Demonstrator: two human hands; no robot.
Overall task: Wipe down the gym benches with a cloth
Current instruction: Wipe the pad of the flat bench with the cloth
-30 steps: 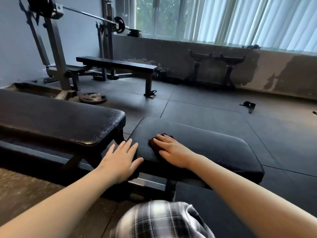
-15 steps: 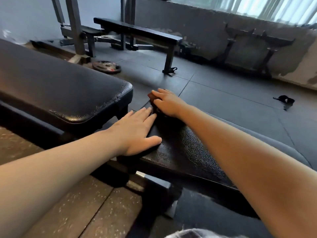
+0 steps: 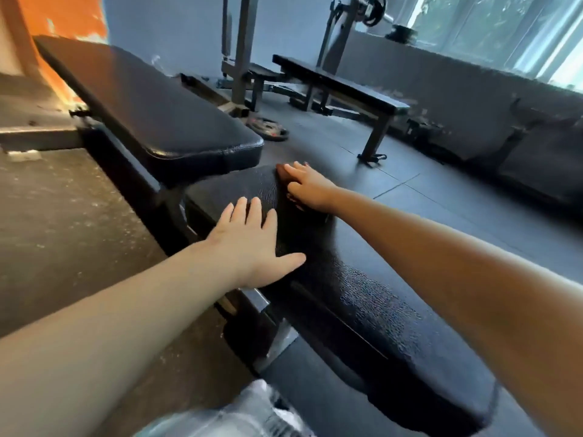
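Note:
A black padded seat pad runs from the lower right toward the centre. My right hand lies flat at its far edge and presses a dark reddish cloth, which is mostly hidden under the fingers. My left hand rests palm down with spread fingers on the near edge of the same pad, holding nothing. The bench's long black back pad rises to the upper left, just beyond the seat.
A second flat black bench stands on the dark rubber floor behind, beside a grey barbell rack. A weight plate lies on the floor by the rack. More dark equipment lines the wall at the right, under a window.
My right hand has slid the cloth across the seat pad to its far edge. My left hand has stayed flat on the near edge. The view has swung left and tilted.

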